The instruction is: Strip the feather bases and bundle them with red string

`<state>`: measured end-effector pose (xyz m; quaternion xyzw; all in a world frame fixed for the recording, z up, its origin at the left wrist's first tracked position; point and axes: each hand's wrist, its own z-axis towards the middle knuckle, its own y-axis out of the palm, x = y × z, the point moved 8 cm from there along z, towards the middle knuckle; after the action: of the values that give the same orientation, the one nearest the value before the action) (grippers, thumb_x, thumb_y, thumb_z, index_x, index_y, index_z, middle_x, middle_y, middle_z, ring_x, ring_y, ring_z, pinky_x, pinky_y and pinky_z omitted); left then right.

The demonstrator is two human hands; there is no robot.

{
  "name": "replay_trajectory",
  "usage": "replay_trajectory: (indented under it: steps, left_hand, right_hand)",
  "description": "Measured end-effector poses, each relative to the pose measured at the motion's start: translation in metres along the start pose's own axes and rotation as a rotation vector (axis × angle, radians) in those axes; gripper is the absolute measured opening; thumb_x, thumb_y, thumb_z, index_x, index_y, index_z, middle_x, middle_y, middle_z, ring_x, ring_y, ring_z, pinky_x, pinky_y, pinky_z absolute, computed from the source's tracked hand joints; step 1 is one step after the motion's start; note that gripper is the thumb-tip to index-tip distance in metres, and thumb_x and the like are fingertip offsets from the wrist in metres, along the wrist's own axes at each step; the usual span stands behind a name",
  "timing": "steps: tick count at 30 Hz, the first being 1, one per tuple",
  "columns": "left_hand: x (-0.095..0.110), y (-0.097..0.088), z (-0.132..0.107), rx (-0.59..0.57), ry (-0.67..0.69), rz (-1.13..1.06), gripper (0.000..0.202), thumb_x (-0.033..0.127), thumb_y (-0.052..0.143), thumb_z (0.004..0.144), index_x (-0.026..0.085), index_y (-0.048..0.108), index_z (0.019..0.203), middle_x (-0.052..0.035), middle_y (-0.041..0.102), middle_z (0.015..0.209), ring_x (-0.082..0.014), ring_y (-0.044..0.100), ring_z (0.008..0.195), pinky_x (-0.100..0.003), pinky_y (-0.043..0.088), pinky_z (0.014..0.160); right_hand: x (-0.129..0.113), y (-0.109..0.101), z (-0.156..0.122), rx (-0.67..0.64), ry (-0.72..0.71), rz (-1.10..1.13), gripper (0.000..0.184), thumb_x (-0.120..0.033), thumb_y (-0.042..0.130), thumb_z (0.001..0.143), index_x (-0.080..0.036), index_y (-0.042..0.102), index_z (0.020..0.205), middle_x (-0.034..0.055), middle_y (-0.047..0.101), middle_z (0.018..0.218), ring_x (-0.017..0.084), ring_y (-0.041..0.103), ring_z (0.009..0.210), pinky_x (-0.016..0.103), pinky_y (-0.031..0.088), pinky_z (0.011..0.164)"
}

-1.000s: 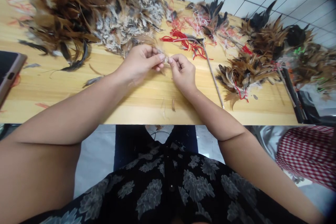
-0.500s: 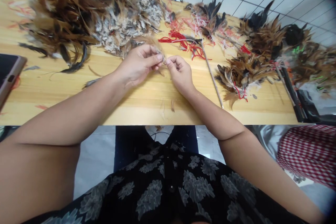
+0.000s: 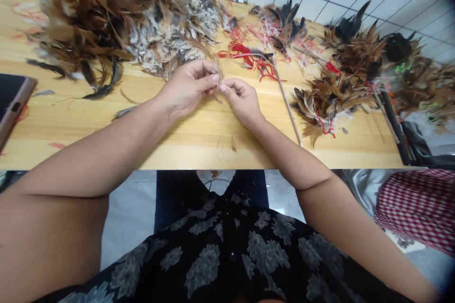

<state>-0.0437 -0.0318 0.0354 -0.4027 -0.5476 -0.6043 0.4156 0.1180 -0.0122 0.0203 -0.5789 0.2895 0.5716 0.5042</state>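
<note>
The left hand (image 3: 187, 87) and right hand (image 3: 243, 102) pinch close together, forearms (image 3: 106, 149) angled inward.

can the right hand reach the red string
Probably yes: the right hand sits just below the red string, with only the wooden table between them. But it seems to pinch a feather wisp with the left hand, so it must release first.
</note>
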Motion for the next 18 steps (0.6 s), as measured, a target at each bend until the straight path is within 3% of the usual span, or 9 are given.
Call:
replay_trajectory:
  steps: [5,9,13,18]
  left_hand:
    - [-0.002,0.002,0.001,-0.024,-0.018,0.017,0.048,0.034,0.123,0.09,0.025,0.076,0.087,-0.0009,0.072,0.083,-0.0217,0.071,0.078,-0.032,0.057,0.069]
    - [-0.005,0.002,-0.002,-0.018,-0.044,0.028,0.048,0.034,0.122,0.093,0.024,0.076,0.088,-0.0017,0.072,0.082,-0.0229,0.074,0.08,-0.034,0.058,0.074]
    - [-0.001,0.004,-0.003,-0.021,0.042,0.099,0.044,0.039,0.12,0.097,0.024,0.079,0.089,-0.0017,0.078,0.088,-0.0211,0.072,0.079,-0.035,0.056,0.075]
    - [0.001,-0.002,0.001,-0.032,0.114,0.187,0.058,0.058,0.127,0.08,0.024,0.081,0.087,-0.0015,0.079,0.086,-0.0224,0.074,0.08,-0.034,0.061,0.077]
  right_hand:
    - [-0.003,0.0,-0.002,0.01,-0.035,-0.13,0.059,-0.083,0.079,0.111,-0.026,0.072,0.1,-0.0023,0.063,0.081,0.018,0.06,0.081,0.032,0.06,0.081]
    - [-0.006,-0.002,-0.005,0.04,-0.084,-0.282,0.044,-0.067,0.071,0.121,-0.025,0.074,0.107,-0.0015,0.067,0.085,0.019,0.064,0.085,0.032,0.059,0.085]
    - [-0.011,-0.001,-0.011,0.045,-0.135,-0.458,0.032,-0.054,0.063,0.125,-0.026,0.075,0.117,0.0018,0.076,0.098,0.022,0.071,0.095,0.033,0.059,0.09]
    - [-0.006,0.006,-0.011,-0.02,-0.152,-0.49,0.041,-0.061,0.06,0.127,-0.024,0.075,0.123,0.0015,0.073,0.098,0.021,0.07,0.093,0.034,0.055,0.089]
